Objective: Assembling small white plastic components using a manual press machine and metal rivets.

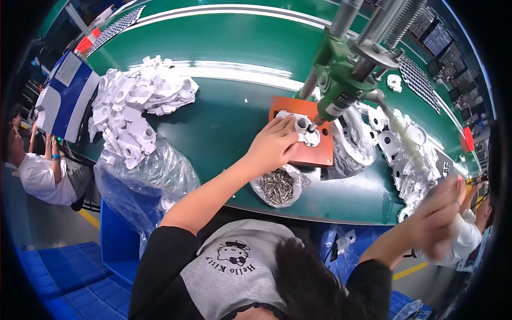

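My left hand (274,143) reaches over an orange fixture block (319,156), its fingers closed on a white plastic part (311,138) with a round raised collar. The part sits on the block, directly under the tip of a green machine head (341,88) with a lever (402,130) on its right side. The lever looks smeared by motion. My right hand (434,221) is raised at the right, past the table edge, also blurred; whether it grips anything cannot be made out. Just in front of the block, a clear bag of small metal screws (277,188) lies open.
White plastic parts (133,93) are heaped at the left, partly on a clear plastic bag (154,170). More white parts (413,154) lie at the right. A blue-and-white machine (66,96) stands far left. Blue crates (69,277) are below. Other people work at both sides.
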Tool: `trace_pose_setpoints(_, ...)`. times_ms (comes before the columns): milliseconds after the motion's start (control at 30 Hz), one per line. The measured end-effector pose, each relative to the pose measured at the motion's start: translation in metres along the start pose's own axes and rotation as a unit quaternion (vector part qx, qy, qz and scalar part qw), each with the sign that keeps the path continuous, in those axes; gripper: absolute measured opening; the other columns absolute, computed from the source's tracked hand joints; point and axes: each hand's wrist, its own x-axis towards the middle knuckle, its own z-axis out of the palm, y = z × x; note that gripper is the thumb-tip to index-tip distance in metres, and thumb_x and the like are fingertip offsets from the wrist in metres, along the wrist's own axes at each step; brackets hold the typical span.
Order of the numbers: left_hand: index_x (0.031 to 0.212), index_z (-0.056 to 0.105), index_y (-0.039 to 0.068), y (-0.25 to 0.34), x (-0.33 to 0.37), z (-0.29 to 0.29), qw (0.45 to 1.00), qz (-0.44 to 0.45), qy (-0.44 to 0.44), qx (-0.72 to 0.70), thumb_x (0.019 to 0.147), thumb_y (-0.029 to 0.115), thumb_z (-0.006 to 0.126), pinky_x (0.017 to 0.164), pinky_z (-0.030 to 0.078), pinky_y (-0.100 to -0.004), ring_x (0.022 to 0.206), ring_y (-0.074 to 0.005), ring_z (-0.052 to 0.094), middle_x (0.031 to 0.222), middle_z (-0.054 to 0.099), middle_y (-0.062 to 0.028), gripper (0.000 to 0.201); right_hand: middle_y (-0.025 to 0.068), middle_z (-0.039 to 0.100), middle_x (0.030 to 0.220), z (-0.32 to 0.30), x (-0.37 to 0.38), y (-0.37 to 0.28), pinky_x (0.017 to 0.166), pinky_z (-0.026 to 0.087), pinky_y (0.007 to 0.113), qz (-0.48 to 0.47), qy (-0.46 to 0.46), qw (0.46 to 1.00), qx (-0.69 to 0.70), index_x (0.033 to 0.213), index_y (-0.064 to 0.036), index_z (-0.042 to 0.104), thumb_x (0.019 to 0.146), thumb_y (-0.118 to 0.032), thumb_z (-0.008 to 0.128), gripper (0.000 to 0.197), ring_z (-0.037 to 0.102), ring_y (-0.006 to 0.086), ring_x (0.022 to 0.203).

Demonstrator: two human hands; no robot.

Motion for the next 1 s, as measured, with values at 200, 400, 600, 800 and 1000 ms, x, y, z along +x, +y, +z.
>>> trace_pose_setpoints(200, 0.093, 0.061, 0.005, 0.006, -0.004, -0.001, 1.000, 0.025, -0.010, -0.001, 0.081, 0.016, 0.060, 0.103, 0.036, -0.0449, 0.119, -0.0343, 0.049, 0.121, 0.056, -0.0207, 0.016, 0.0031, 0.051, 0.058, -0.024, -0.110, -0.056, 0.086, 0.037, 0.047, 0.173, -0.022, 0.976, 0.129, 0.051, -0.0092, 0.044, 0.069, -0.021, 0.056, 0.025, 0.051, 0.0228, 0.065)
trace_pose_setpoints(400, 0.101, 0.060, 0.004, 0.004, -0.004, 0.002, 0.999, 0.012, -0.015, 0.027, 0.081, 0.018, 0.060, 0.104, 0.035, -0.0433, 0.121, -0.0353, 0.047, 0.122, 0.055, -0.0209, 0.024, 0.0047, 0.053, 0.059, -0.023, -0.111, -0.048, 0.085, 0.037, 0.045, 0.141, -0.032, 0.984, 0.107, 0.050, -0.0074, 0.045, 0.069, -0.017, 0.054, 0.023, 0.052, 0.0229, 0.064)
trace_pose_setpoints(600, 0.127, 0.043, -0.001, 0.002, -0.004, 0.006, 0.996, -0.070, -0.010, -0.061, 0.080, 0.024, 0.062, 0.103, 0.035, -0.0426, 0.118, -0.0365, 0.048, 0.119, 0.055, -0.0215, 0.056, 0.0045, 0.049, 0.057, -0.033, -0.042, -0.038, 0.075, 0.034, 0.043, 0.120, -0.055, 0.970, 0.202, 0.051, -0.0101, 0.042, 0.078, -0.019, 0.046, 0.029, 0.046, 0.0210, 0.054)
trace_pose_setpoints(800, 0.117, 0.045, 0.004, -0.017, 0.021, 0.012, 0.999, -0.024, 0.003, 0.020, 0.077, 0.023, 0.062, 0.100, 0.034, -0.0458, 0.118, -0.0378, 0.045, 0.119, 0.052, -0.0218, 0.047, 0.0163, 0.043, 0.133, 0.044, 0.093, 0.052, 0.103, 0.033, 0.045, 0.218, 0.104, 0.935, 0.261, 0.140, -0.0073, 0.031, 0.085, -0.023, 0.053, 0.061, 0.040, 0.0262, 0.126)
trace_pose_setpoints(1000, 0.116, 0.045, 0.009, -0.013, 0.075, -0.018, 0.968, -0.030, -0.247, -0.009, 0.070, 0.028, 0.065, 0.081, 0.046, -0.0446, 0.093, -0.0356, 0.059, 0.109, 0.053, -0.0188, 0.054, 0.0092, 0.047, 0.129, 0.105, 0.061, 0.160, 0.087, 0.040, 0.032, 0.496, -0.084, 0.836, 0.219, 0.133, -0.0055, 0.044, 0.091, -0.027, 0.048, 0.047, 0.050, 0.0167, 0.104)
